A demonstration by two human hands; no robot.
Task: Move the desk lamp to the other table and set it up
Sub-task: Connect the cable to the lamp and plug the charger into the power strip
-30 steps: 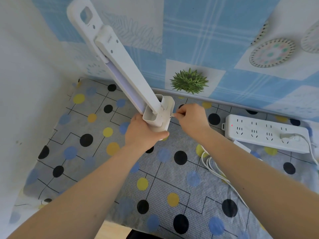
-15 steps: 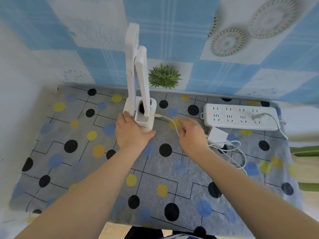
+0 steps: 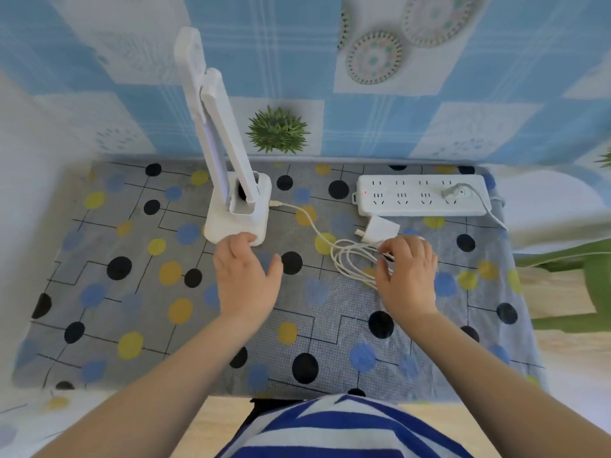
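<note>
The white desk lamp (image 3: pixel 236 219) stands upright on the dotted tablecloth (image 3: pixel 132 292), with its arm folded up against its post. A white cable (image 3: pixel 307 219) is plugged into the right side of the base and runs to a loose coil. Beside the coil lies a white plug adapter (image 3: pixel 378 229). My left hand (image 3: pixel 244 279) lies just in front of the lamp. Its fingers are relaxed, and the fingertips touch the front edge of the base. My right hand (image 3: pixel 408 276) is over the coil and pinches the cable strands between curled fingers and thumb.
A white power strip (image 3: pixel 420 195) lies at the back right with one plug in its right end and a red light on. A patterned cloth wall backs the table. A green chair (image 3: pixel 578 282) stands off the right edge.
The lamp went from tilted in my left hand to standing on the table. My left hand let go of the base. My right hand moved from the cable's plug rightward to the coil.
</note>
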